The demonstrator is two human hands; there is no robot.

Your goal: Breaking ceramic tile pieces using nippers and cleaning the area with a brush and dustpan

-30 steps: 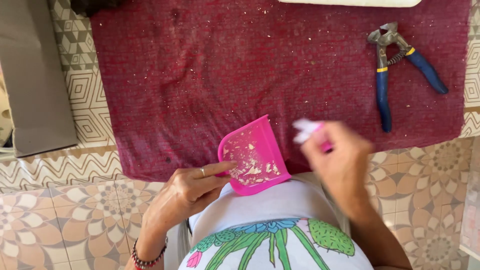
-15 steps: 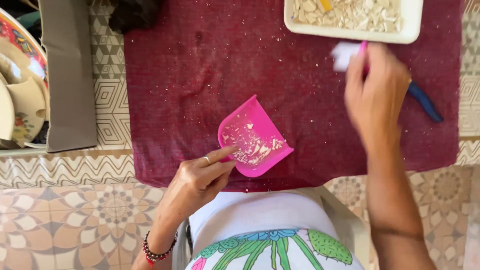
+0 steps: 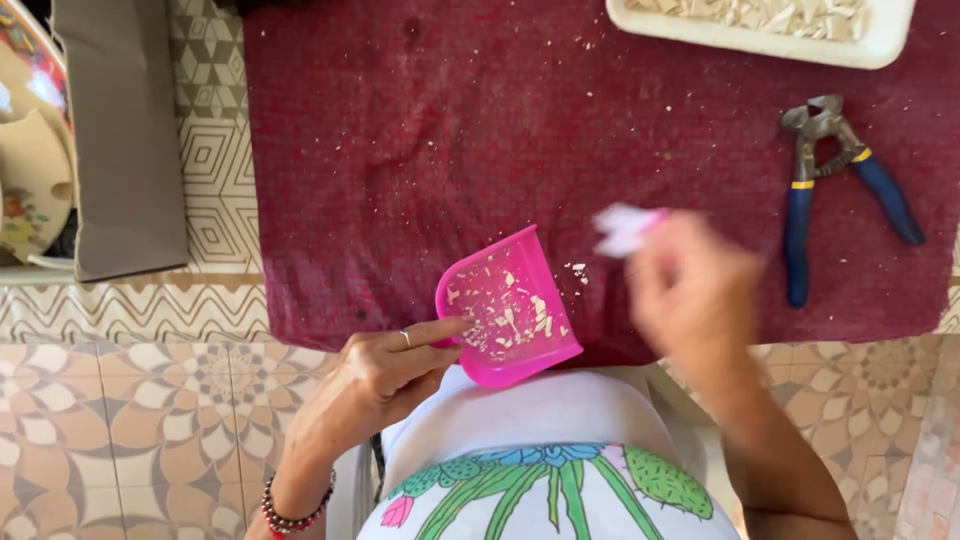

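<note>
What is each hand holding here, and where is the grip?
The left hand holds the pink dustpan at its near left edge. The right hand, blurred, grips a small pink-and-white brush by its handle end; exact grip unclear.

Left hand (image 3: pixel 375 375) pinching, forefinger extended; right hand (image 3: pixel 690 290) blurred, fisted.

We are in a home, at a little craft spot. The floor (image 3: pixel 120 400) has old patterned tiles with flowers and stars, like a house or patio. A dark red cloth (image 3: pixel 420 130) covers the table, with tiny pale chips all over it. Blue-handled nippers (image 3: pixel 830 190) lie near its right edge. A white tray (image 3: pixel 760 35) of broken bits sits at the far edge. Painted dishes (image 3: pixel 30 130) sit stacked at the left.
</note>
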